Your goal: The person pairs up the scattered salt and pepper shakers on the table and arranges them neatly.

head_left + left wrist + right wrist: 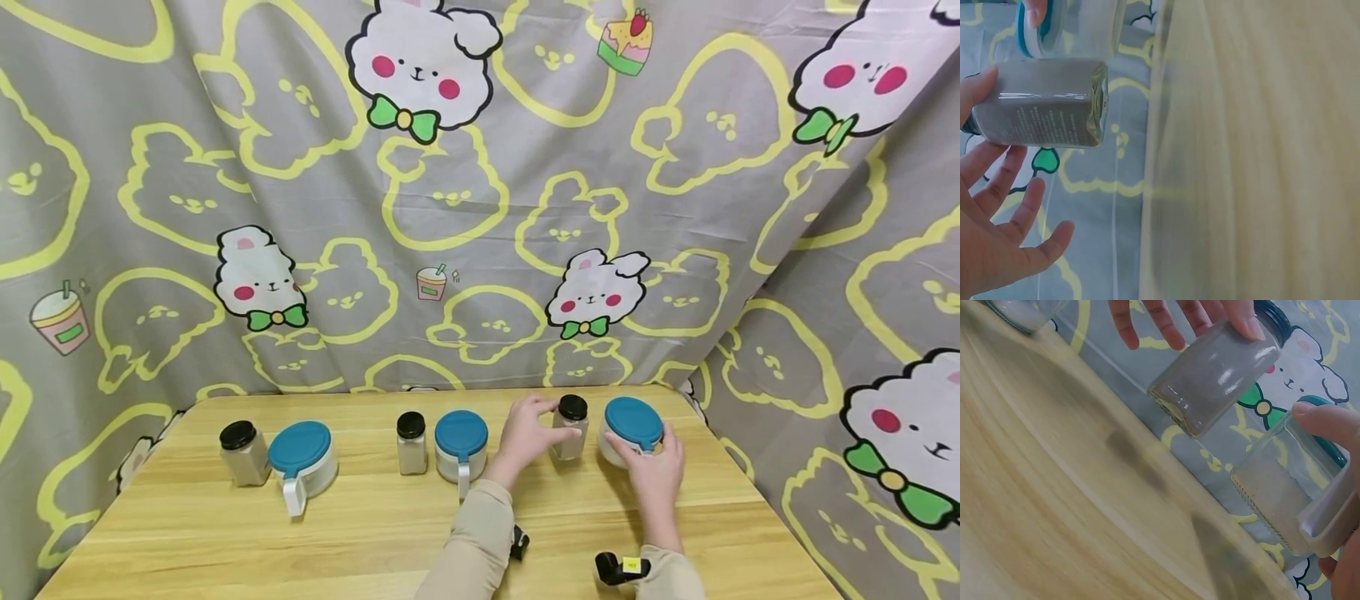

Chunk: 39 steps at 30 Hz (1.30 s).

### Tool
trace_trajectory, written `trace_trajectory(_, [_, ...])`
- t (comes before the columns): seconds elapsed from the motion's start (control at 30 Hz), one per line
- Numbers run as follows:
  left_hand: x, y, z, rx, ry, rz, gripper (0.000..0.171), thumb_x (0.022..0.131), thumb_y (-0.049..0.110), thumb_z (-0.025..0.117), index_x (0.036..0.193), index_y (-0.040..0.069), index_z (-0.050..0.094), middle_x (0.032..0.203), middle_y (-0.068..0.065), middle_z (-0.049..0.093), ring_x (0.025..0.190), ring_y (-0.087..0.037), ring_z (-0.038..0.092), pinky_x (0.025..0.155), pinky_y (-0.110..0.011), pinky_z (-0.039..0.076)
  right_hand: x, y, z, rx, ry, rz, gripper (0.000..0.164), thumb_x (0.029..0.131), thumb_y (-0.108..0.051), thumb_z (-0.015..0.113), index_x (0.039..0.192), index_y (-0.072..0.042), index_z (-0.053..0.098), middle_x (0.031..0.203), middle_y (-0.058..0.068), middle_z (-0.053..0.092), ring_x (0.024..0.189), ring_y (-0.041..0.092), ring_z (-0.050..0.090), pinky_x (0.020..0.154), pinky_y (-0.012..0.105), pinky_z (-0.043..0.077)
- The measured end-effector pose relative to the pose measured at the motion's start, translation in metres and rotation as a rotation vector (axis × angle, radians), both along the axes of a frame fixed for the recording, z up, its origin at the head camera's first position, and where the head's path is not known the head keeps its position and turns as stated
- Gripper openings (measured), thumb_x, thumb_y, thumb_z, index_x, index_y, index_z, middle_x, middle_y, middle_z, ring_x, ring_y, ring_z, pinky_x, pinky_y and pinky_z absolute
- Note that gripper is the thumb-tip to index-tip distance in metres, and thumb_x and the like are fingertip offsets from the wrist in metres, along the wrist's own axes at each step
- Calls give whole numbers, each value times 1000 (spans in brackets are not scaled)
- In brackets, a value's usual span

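Observation:
My left hand (527,435) pinches a square glass spice jar (572,447) with a black lid, thumb and fingers near its neck. In the left wrist view the jar (1041,103) holds greyish contents, and the other fingers spread away from it. To its right, my right hand (660,467) grips a clear seasoning pot (633,422) with a blue lid and white handle. Its thumb presses at the lid's edge in the right wrist view, where pale contents fill the lower part of the pot (1272,487). Both things hang above the table, casting shadows on it.
On the wooden table (360,542) stand two more pairs: a black-lidded jar (412,450) beside a blue-lidded pot (461,437) in the middle, and a jar (244,458) with a pot (302,454) at the left. A patterned grey curtain (337,208) hangs right behind the table.

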<state>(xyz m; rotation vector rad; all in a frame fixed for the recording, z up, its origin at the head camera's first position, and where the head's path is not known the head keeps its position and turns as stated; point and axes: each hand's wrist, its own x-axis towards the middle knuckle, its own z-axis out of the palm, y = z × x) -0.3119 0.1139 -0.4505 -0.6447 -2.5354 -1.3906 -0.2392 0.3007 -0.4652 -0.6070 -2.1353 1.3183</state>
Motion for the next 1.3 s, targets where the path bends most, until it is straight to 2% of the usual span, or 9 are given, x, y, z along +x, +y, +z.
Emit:
trace_trajectory(0.2, [6, 0, 1, -5, -37, -11, 66, 71, 49, 83, 125, 14, 68, 121, -4, 64, 115, -26, 54, 94, -39, 50, 0, -4, -4, 18, 5, 14, 100, 71, -30, 86, 148, 2, 32, 146, 32, 33, 135, 48, 30, 111, 64, 25])
trace_trajectory(0.53, [7, -1, -1, -24, -21, -34, 64, 73, 47, 83, 124, 12, 68, 122, -3, 65, 117, -26, 54, 96, -39, 49, -1, -10, -6, 30, 22, 18, 96, 69, -28, 86, 145, 4, 35, 142, 31, 37, 133, 46, 33, 111, 62, 26])
trace_trajectory(0.7, [9, -1, 0, -33, -37, -44, 64, 73, 47, 82, 125, 12, 68, 124, -4, 64, 119, -27, 54, 97, -40, 48, 0, -10, -7, 29, 21, 21, 97, 69, -28, 86, 145, 4, 35, 142, 31, 38, 133, 46, 33, 111, 62, 26])
trace_trajectory(1.07, [6, -3, -2, -49, -42, -31, 64, 71, 46, 84, 124, 13, 68, 120, -3, 65, 115, -27, 56, 94, -38, 50, -4, -9, -13, 33, 10, 31, 97, 69, -28, 86, 145, 4, 35, 143, 31, 36, 134, 46, 33, 112, 62, 26])
trace_trajectory(1.3, [5, -3, -4, -74, -76, -40, 62, 71, 44, 85, 123, 13, 69, 122, -4, 65, 117, -29, 57, 96, -41, 50, -4, -10, -13, 35, -12, 51, 97, 70, -29, 86, 146, 4, 35, 143, 32, 36, 134, 47, 32, 111, 63, 26])
